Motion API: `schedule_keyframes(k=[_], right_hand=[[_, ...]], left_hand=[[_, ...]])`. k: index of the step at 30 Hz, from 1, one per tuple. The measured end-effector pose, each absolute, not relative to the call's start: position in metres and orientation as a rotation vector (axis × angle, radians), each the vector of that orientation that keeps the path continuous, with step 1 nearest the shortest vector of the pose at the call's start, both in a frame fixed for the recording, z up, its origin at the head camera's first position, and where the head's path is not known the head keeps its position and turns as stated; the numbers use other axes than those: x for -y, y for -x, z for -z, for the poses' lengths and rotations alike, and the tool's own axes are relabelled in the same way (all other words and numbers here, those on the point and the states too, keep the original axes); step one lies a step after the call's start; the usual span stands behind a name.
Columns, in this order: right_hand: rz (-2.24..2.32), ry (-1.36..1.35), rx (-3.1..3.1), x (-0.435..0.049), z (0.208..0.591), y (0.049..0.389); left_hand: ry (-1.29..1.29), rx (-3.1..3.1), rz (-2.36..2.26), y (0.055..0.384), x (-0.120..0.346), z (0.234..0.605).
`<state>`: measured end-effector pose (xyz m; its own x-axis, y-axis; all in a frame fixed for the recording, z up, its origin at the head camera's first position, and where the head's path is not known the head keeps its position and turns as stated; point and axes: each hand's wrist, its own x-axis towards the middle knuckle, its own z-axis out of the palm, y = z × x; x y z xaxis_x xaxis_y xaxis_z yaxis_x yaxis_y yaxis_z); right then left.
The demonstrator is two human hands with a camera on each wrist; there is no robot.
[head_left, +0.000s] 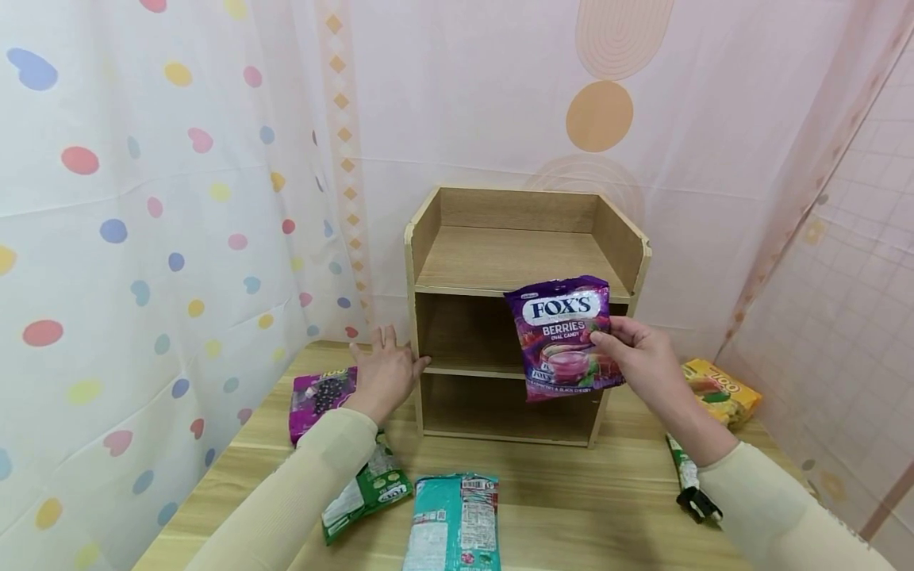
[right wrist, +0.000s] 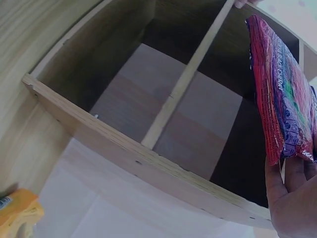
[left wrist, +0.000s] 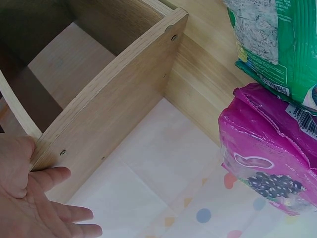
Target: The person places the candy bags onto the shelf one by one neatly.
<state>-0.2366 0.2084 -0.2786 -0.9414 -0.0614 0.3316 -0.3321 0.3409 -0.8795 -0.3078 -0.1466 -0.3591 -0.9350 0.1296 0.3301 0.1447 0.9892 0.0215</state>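
Observation:
My right hand pinches a purple Fox's Berries candy bag by its right edge, thumb on the printed front. The bag is upright before the middle opening of a wooden shelf. In the right wrist view, the bag appears edge-on, with fingers beneath it. My left hand rests at the shelf's left front edge, its fingers spread and straight. Seen from the left wrist, that hand has its thumb by the front edge and its fingers along the outside of the side panel.
Left of the shelf lie a magenta candy bag with dark berries and a green one. A teal bag lies in front, back side up. On the right are a yellow bag and a partly hidden green-and-white packet. Patterned curtains surround the table.

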Motion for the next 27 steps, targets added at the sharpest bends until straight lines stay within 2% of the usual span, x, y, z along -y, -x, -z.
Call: schedule_keyframes(k=[27], right_hand=[[-1.645, -0.183, 2.245, -0.197, 0.217, 0.259]], left_hand=[[0.200, 2.787, 0.033, 0.308, 0.146, 0.360]])
